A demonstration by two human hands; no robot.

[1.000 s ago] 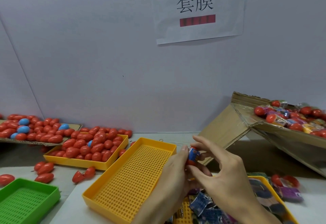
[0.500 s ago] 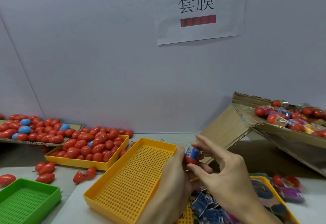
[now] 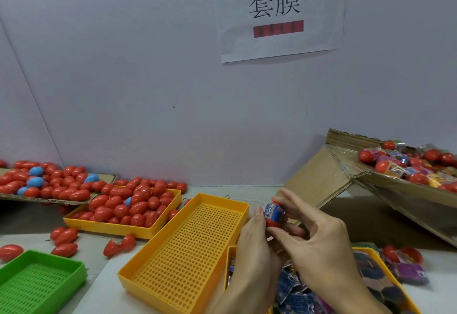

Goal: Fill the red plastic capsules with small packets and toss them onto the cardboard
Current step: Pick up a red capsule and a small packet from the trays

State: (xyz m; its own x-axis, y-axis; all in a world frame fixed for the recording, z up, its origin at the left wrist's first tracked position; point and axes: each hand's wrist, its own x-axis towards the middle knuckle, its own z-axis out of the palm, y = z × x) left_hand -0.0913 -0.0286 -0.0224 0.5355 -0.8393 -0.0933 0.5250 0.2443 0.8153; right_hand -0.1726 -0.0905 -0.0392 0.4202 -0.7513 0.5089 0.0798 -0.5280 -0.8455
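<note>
I see the red capsule [image 3: 274, 216], packet [image 3: 271, 208] poking out, upright between my hands: left hand [image 3: 252, 247] grips it, right hand [image 3: 319, 242] pinches its top. The cardboard [image 3: 346, 165] lies right of the capsule, nearer my right hand.

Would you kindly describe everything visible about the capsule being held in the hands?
The capsule is a glossy red plastic half, upright, with a blue printed packet bulging from its open top. The left hand holds it from the left; the right hand pinches it from the right, above the yellow trays.
</note>
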